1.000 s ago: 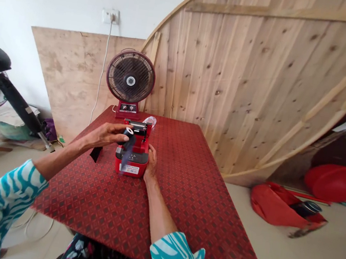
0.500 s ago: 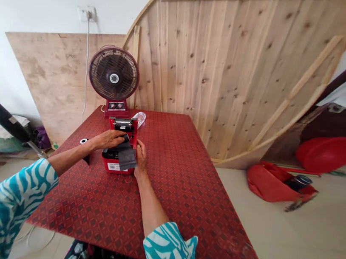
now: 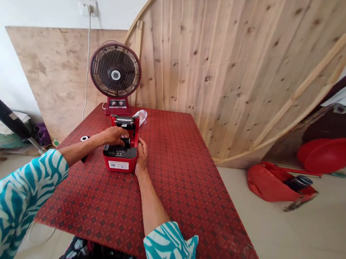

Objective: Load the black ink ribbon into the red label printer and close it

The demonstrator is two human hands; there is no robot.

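A red and black label printer stands on the table with its lid raised toward the back. My left hand reaches over the open compartment from the left. Its fingers are closed on a black ribbon roll, partly hidden by the hand and lying at the compartment. Against the printer's right side, my right hand grips the casing, fingers pointing away from me. A second small roll with a white core lies left of the printer, partly behind my left forearm.
The red patterned table carries a maroon fan at the back and a clear plastic bottle behind the printer. A round wooden board leans on the wall. A red bag and a red basin are on the right.
The black strip that hung over the printer's front is gone from there, uncovering the front panel. My left hand has shifted slightly right over the compartment. My right hand stays on the printer's side.
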